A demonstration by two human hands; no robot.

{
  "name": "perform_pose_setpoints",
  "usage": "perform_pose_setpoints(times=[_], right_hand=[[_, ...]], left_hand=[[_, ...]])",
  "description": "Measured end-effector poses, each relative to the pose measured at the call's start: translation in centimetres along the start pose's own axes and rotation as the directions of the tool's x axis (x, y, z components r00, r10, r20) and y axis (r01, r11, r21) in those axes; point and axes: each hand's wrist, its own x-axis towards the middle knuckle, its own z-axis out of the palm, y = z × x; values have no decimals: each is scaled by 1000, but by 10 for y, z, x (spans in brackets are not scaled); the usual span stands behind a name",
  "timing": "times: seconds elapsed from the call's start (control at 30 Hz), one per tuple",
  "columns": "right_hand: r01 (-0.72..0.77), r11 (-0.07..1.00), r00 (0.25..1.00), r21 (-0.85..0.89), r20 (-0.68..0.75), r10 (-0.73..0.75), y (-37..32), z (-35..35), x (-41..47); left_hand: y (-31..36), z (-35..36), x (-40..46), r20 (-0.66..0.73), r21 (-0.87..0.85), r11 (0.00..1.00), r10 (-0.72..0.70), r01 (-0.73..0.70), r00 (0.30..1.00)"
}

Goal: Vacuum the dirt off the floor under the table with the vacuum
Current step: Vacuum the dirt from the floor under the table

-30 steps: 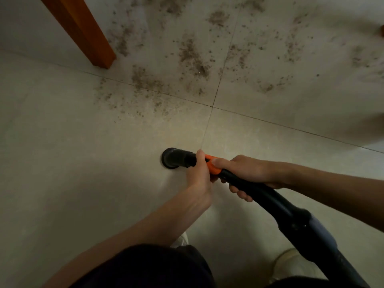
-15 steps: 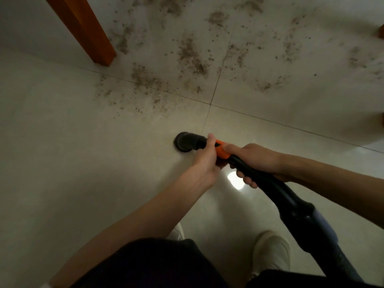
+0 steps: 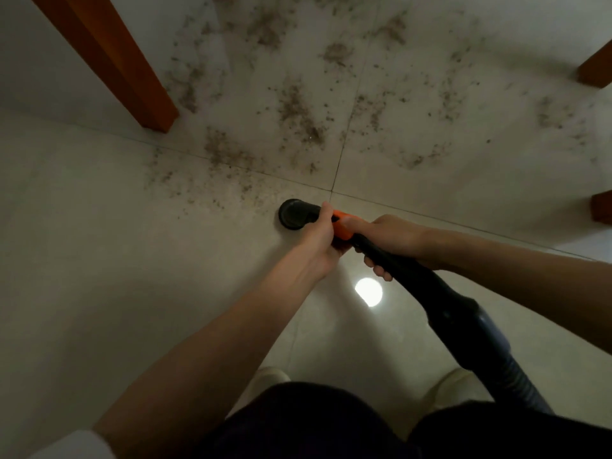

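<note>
Both my hands hold the vacuum hose, and its nozzle sits at the edge of the dirt.

Nearest to me I see my dark lap and two pale shoes [image 3: 453,385] on the floor [image 3: 82,260]. The black vacuum [image 3: 440,293] hose comes up from my lower right. My right hand [image 3: 394,240] has its grip wrapped around the black tube, with the thumb on the orange part [image 3: 342,226]. My left hand [image 3: 319,241] is just beside it, its grip curled around the tube near the round nozzle [image 3: 293,214]. The nozzle rests on the pale tiles, close to where the tile lines cross. Just past it the dirt [image 3: 298,114] lies spread in dark patches. Farther off stand the orange-brown table legs [image 3: 132,74], one left and two at the right edge.
</note>
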Motion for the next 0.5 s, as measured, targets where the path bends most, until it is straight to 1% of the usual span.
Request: perform_pose_setpoints(times=[0.1, 0.17, 0.23, 0.27, 0.37, 0.5], right_hand=[[-39, 999, 998, 17, 51, 39, 7, -10, 1], [-87, 991, 985, 98, 155, 71, 13, -16, 1], [-105, 978, 971, 178, 230, 62, 16, -18, 1], [-87, 978, 972, 189, 231, 42, 17, -17, 2], [-7, 984, 984, 181, 176, -25, 16, -14, 8], [34, 976, 990, 217, 130, -64, 15, -10, 17]], left_hand=[[-1, 5, 6, 7, 30, 1000, -8, 8, 1000], [-1, 5, 10, 18, 28, 999, -18, 17, 1000], [1, 4, 16, 24, 16, 1000, -18, 18, 1000], [4, 3, 18, 25, 23, 1000, -18, 18, 1000], [11, 2, 23, 21, 31, 999, -6, 5, 1000], [17, 4, 28, -33, 78, 997, 25, -23, 999]])
